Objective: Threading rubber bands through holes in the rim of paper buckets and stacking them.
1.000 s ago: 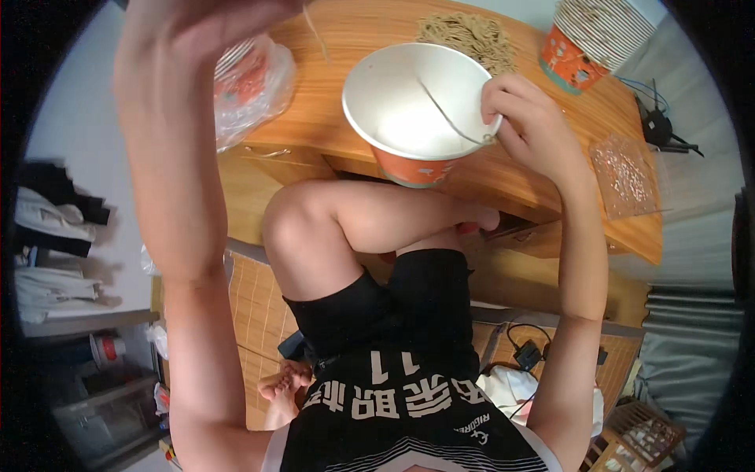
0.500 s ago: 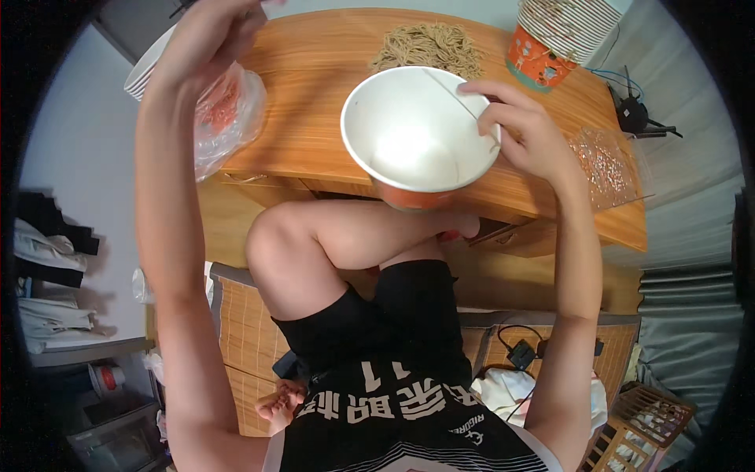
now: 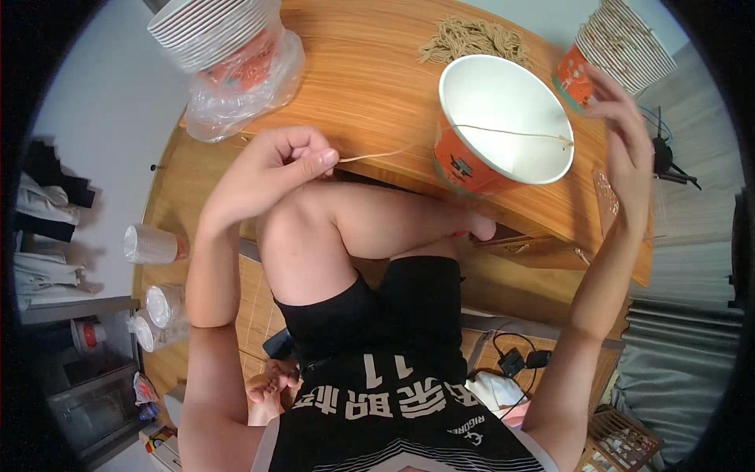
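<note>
A paper bucket (image 3: 460, 164), white inside and orange outside, stands tilted near the front edge of the wooden desk (image 3: 354, 86). One end of a thin tan cord (image 3: 370, 156) is pinched between the thumb and fingers of my left hand (image 3: 271, 173), above my bent knee. From there the cord runs across the bucket's mouth to the right side of its rim, where it seems fastened. My right hand (image 3: 625, 134), slightly blurred, is raised to the right of the bucket, apart from it. Its fingers are loosely spread, with nothing visible in them.
A pile of tan cords (image 3: 476, 41) lies behind the bucket. Nested buckets (image 3: 212, 35) in clear plastic stand at left; another stack (image 3: 625, 47), strung with cords, is at far right. A clear packet (image 3: 606, 200) and a black router (image 3: 672, 161) sit rightward. Wrapped cups (image 3: 153, 244) stand lower left.
My left hand has come down from the upper left to above my knee, with the cord stretched from it. My right hand has left the bucket's rim. The view has shifted left.
</note>
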### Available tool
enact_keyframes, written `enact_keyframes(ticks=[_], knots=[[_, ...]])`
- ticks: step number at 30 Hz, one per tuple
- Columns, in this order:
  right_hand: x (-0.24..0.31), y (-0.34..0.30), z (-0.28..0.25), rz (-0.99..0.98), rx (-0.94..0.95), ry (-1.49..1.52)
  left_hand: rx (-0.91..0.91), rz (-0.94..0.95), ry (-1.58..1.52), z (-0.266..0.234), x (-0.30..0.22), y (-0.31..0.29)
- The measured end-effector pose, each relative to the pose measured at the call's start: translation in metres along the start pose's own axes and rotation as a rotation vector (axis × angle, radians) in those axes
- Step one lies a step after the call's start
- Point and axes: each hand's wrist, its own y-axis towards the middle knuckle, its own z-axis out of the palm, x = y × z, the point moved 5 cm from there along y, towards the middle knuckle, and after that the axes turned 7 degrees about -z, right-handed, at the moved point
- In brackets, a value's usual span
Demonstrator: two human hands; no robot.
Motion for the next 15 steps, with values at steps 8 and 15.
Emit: enact_keyframes(ticks=[8, 15], knots=[[0.138, 0.013, 0.104, -0.008, -0.006, -0.221, 0.259, 0.622, -0.892, -0.022, -0.063, 0.021], [0.111, -0.002, 0.104, 0.173, -0.022, -0.276, -0.024, 0.678, -0.744, -0.031, -0.086, 0.015]])
